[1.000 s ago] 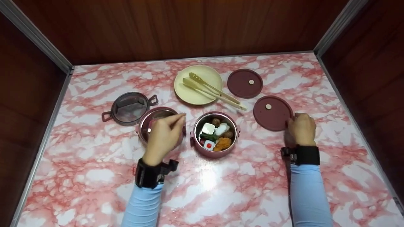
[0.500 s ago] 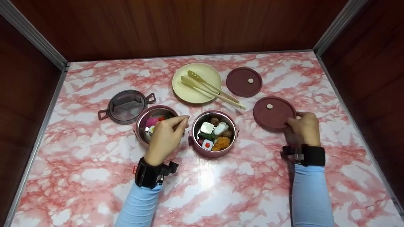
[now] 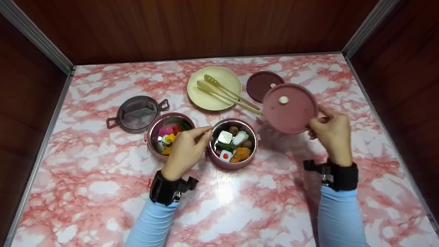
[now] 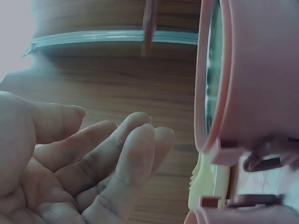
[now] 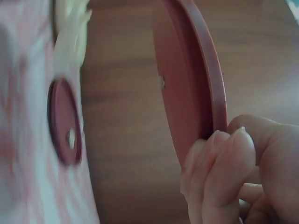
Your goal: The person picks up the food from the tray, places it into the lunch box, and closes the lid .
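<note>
My right hand (image 3: 331,135) pinches the near right rim of a round dark pink lid (image 3: 291,111), which it holds up off the table. In the right wrist view the lid (image 5: 187,70) is seen nearly edge-on between thumb and fingers. Above the gap between two pink pots hovers my left hand (image 3: 187,149), holding nothing; the left wrist view shows its fingers (image 4: 135,154) loosely bent. The right pot (image 3: 231,165) contains several food pieces, among them white, orange and brown ones. Colourful food lies in the left pot (image 3: 148,139), partly hidden by the left hand.
A second dark red lid (image 3: 259,85) lies behind the lifted one. At the back is a cream plate (image 3: 195,99) bearing tongs (image 3: 228,97), whose handle end the raised lid partly covers. A clear lid with handles (image 3: 137,116) lies at the left. Wooden walls enclose the table.
My right hand has lifted the lid off the table, tilting it and bringing it slightly left. The left hand has drifted right to the right pot's rim, uncovering more of the left pot's food.
</note>
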Demonstrator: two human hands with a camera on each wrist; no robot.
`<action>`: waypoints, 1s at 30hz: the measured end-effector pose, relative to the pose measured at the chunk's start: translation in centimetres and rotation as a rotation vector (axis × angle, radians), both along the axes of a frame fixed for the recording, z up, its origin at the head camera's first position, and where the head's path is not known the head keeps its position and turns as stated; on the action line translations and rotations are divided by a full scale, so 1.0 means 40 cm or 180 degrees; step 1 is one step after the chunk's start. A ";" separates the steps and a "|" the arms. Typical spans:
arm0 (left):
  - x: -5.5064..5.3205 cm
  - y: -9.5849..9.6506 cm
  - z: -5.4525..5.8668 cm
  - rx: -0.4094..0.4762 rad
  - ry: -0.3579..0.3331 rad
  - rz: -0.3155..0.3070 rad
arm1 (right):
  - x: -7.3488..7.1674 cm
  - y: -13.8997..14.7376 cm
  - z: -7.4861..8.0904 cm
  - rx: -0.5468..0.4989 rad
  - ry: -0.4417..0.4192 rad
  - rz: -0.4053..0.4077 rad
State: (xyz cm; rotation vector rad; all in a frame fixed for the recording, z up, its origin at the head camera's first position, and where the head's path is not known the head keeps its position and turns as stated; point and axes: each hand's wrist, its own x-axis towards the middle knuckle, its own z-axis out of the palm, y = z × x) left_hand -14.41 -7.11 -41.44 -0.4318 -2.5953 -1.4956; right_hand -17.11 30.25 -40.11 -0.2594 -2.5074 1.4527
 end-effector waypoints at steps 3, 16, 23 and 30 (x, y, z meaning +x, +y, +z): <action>0.001 0.008 -0.003 0.0009 -0.0038 -0.0034 | 0.013 -0.049 0.006 0.0021 0.0071 0.0388; -0.012 0.030 -0.023 -0.0232 -0.0321 0.0124 | 0.024 -0.178 -0.034 0.0378 -0.0014 0.1426; -0.017 0.029 -0.040 -0.0371 -0.0304 0.0093 | 0.018 -0.209 -0.057 0.0610 0.0008 0.1502; -0.024 0.023 -0.051 -0.0453 -0.0313 0.0223 | 0.012 -0.236 -0.084 0.0347 0.0226 0.1335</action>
